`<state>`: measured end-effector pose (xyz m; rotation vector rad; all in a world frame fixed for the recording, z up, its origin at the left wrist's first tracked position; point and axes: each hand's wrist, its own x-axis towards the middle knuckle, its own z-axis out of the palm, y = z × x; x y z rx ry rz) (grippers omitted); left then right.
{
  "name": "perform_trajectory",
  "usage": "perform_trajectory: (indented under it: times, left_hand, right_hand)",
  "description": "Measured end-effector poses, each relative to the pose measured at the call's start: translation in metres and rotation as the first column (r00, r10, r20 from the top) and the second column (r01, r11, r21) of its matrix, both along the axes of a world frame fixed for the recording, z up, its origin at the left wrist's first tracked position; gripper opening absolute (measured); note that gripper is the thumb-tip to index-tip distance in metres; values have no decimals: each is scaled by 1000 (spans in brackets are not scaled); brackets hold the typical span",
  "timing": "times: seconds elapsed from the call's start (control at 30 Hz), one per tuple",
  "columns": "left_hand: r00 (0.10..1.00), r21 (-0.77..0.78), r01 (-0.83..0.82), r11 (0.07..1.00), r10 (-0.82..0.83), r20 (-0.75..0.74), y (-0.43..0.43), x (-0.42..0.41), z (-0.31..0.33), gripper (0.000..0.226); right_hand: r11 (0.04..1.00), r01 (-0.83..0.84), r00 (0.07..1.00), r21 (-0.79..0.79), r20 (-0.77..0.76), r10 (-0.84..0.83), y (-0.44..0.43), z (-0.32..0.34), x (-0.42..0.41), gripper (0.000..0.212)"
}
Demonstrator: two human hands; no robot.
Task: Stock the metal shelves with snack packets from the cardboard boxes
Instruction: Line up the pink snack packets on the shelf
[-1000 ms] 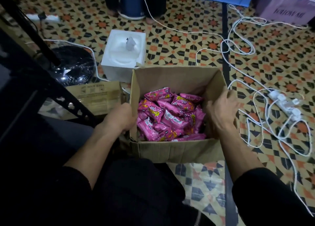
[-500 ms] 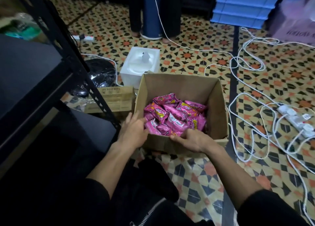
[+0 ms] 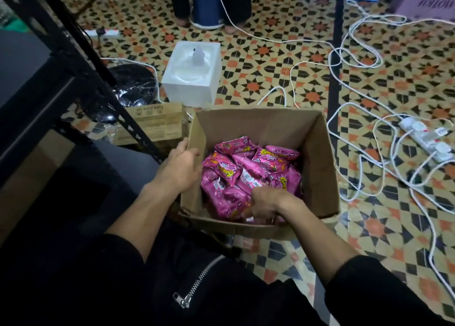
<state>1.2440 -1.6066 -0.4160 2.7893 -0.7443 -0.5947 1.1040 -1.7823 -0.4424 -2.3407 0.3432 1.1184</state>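
At the left the metal shelves [image 3: 29, 84] are standing close to us, so the carrying way is short, we judge. Our left hand [image 3: 183, 164] is holding the left wall of the cardboard box [image 3: 317, 168], its grip closing over the rim, probably to steady it. The pink snack packets [image 3: 246, 168] are lying heaped inside. Our right hand [image 3: 267, 206] is reaching down among them near the front wall; it is curling, but we cannot tell whether this grip is having a packet. A power strip [image 3: 428, 141] is lying further right.

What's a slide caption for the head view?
Left hand holds the cardboard box while right hand digs into pink snack packets.
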Motion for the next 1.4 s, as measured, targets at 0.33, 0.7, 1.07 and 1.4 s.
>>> perform_trajectory:
  times: [0.33,0.7,1.07,1.4]
  left_hand:
    - [953,39,301,953,-302,26,-39,-10,-22,30]
    - [944,199,295,935,-252,-212,-56,16,-87,33]
    - [937,164,334,928,-308,-166,-63,26,-109,30]
    - [879,153,477,866,-468,-93,-84,17,-119,41]
  right_hand:
    - [976,85,988,200,-145,-56,-4,-36,-5,30]
    - [941,289,918,-178,331,-220,-15,-120,61,44]
    - [828,559,692,40,529,-492,-54,-84,49,33]
    - [965,252,968,-74,29,-250,-80,-112,56,31]
